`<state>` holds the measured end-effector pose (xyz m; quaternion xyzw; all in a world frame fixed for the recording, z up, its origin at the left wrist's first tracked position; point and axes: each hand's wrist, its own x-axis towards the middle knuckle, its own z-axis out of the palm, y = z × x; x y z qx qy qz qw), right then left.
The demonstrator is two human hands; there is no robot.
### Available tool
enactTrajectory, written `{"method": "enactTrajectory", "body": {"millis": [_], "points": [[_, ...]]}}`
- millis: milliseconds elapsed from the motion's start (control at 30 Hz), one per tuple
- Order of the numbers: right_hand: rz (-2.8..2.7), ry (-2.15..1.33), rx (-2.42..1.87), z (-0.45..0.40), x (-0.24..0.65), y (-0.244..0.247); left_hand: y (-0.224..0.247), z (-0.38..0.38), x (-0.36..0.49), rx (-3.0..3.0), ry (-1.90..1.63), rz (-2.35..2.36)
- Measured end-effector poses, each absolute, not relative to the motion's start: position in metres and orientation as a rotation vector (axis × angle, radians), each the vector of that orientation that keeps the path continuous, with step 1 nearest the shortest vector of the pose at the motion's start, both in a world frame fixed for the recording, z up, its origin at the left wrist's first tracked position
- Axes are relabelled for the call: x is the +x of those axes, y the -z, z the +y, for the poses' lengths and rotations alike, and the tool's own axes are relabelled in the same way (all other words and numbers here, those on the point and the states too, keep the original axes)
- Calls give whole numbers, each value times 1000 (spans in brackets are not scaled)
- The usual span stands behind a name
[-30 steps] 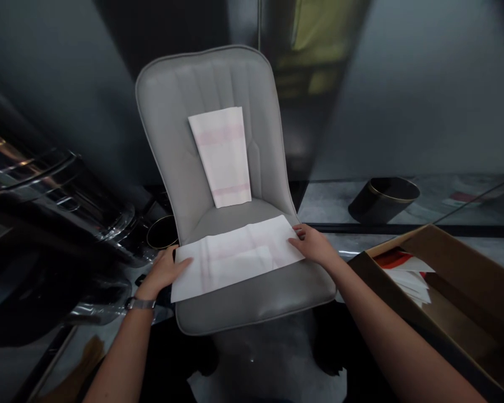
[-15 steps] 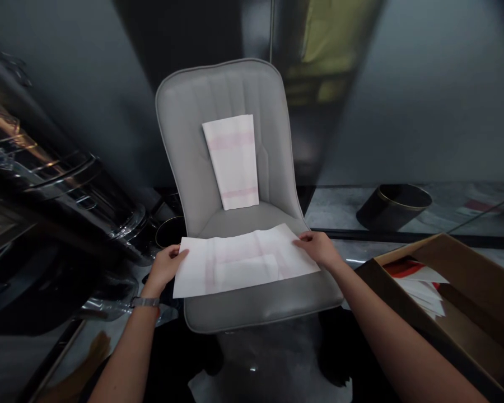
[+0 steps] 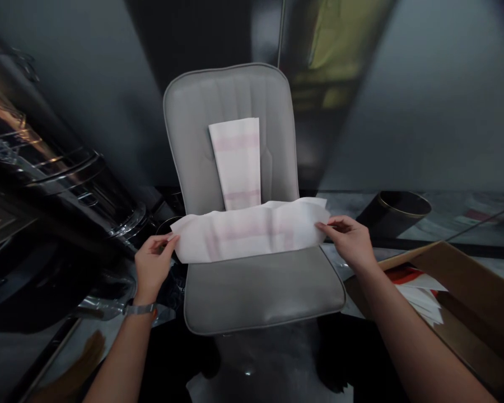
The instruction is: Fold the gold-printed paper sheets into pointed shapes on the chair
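A white sheet with faint pink bands (image 3: 247,232) is stretched sideways above the seat of a grey chair (image 3: 264,291). My left hand (image 3: 154,260) pinches its left end between thumb and fingers, and my right hand (image 3: 348,238) pinches the right end. The sheet bows and its upper edge curls over. Behind it, a folded white piece with pink bands (image 3: 237,162) leans upright against the chair's backrest, its lower edge hidden by the held sheet.
An open cardboard box (image 3: 466,280) with white and red papers (image 3: 418,296) lies at the right. A dark round bin (image 3: 395,215) shows beyond it. Shiny dark cylindrical objects (image 3: 105,190) stand at the left.
Both hands have lifted the sheet up and away from the seat, and it now bows and curls. My right hand has moved right. The view has shifted slightly.
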<state>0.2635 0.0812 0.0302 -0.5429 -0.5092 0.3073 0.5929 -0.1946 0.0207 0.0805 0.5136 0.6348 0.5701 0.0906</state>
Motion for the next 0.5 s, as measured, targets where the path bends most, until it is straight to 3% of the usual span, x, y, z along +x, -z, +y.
{"method": "enactTrajectory", "body": {"millis": [167,333,500], "points": [[-1427,-775,-1291,67,278,-30,-80,13,-210,1741,-1527,1937],[-1407,-1077,-1300,50,281,-36,-86,6,-207,1610,-1286,1961],[-1312,-1110,-1294,48,280,-30,-92,13,-191,1468,-1434,1791]]}}
